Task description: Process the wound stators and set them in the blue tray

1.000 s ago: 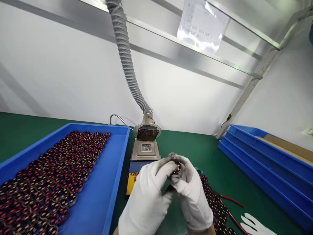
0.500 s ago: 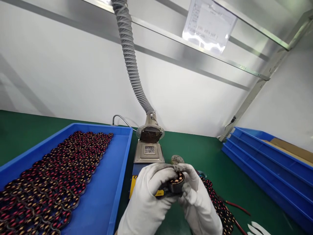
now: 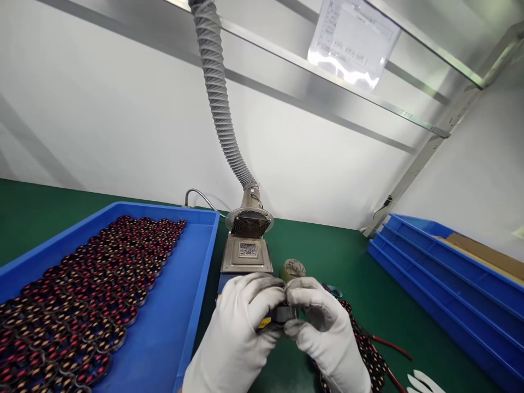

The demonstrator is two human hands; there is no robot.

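Observation:
Both hands wear white gloves with grey-stained fingertips. A small black ring-shaped part (image 3: 284,314) is held between them, its side wall facing me. My left hand (image 3: 245,322) grips it from the left, thumb below and fingers above. From the right, my right hand (image 3: 327,327) pinches it with thumb and fingertips. Just behind the hands stand a metal block with a square code plate (image 3: 247,251) and a small round container (image 3: 293,268). A bit of yellow label (image 3: 264,322) shows under the left fingers.
On the left, a blue tray (image 3: 200,278) holds many black rings with red and tan segments (image 3: 98,284). More segmented parts (image 3: 364,344) lie at right beside red tubing (image 3: 391,345). Stacked blue trays (image 3: 446,289) stand far right. A grey hose (image 3: 221,103) hangs behind.
The black part has turned, so its copper-coloured inner pieces are now hidden and its side shows. The right fingers have shifted on it. The view has moved slightly.

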